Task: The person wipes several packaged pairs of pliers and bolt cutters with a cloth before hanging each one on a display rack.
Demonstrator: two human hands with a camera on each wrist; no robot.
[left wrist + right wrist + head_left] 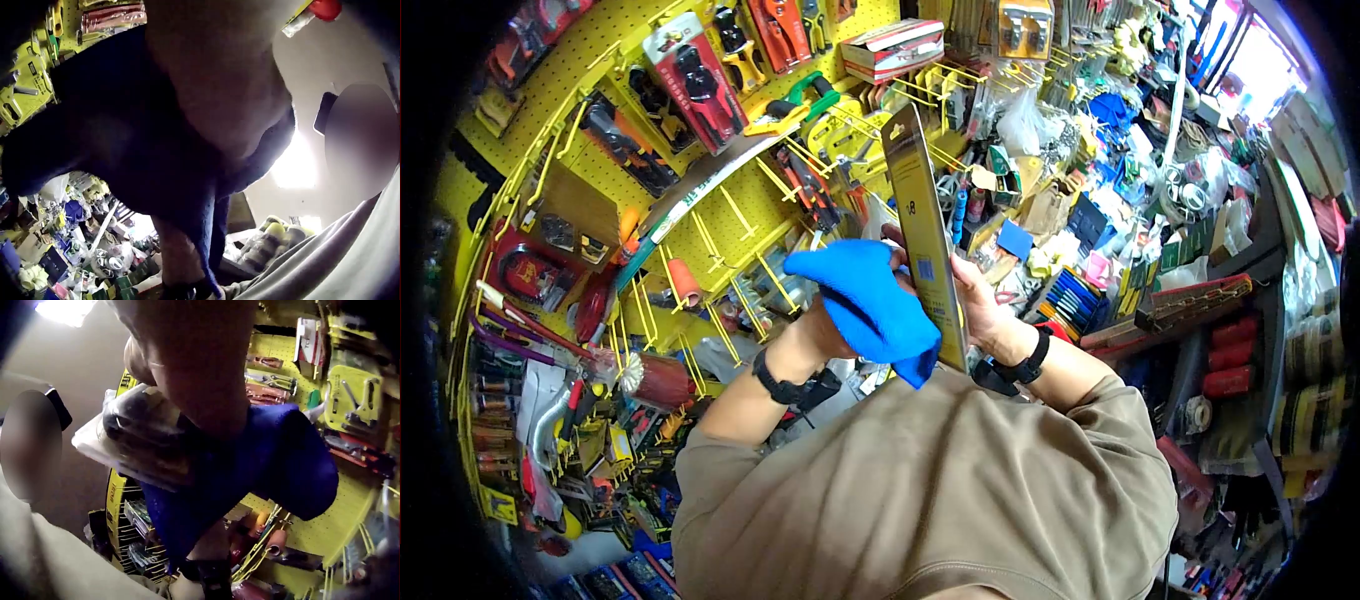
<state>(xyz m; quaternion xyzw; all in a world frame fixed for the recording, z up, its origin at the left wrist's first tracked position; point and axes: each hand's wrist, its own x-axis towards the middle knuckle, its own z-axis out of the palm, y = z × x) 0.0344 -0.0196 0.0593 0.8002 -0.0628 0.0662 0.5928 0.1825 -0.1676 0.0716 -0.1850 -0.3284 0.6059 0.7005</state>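
My left hand (pixel 825 330) holds a bunched blue cloth (pixel 880 305), which drapes over its fingers and hides most of them. With my right hand (pixel 980 305) I grip a long, flat package (pixel 925 240) by its edge, upright in front of my chest. The package has a yellow printed back and a dark top with a hang hole. The blue cloth lies against the package's lower part. In the right wrist view, a clear plastic cover (pixel 137 431) with something dark inside shows under the right hand (pixel 200 381); what it contains is blurred.
A yellow pegboard (pixel 720 235) with hooks and carded tools rises in front and to the left. A red and white box (pixel 892 50) sits on its upper hooks. Heaped small goods (pixel 1090 220) cover the right side, beside a dark shelf (pixel 1230 330).
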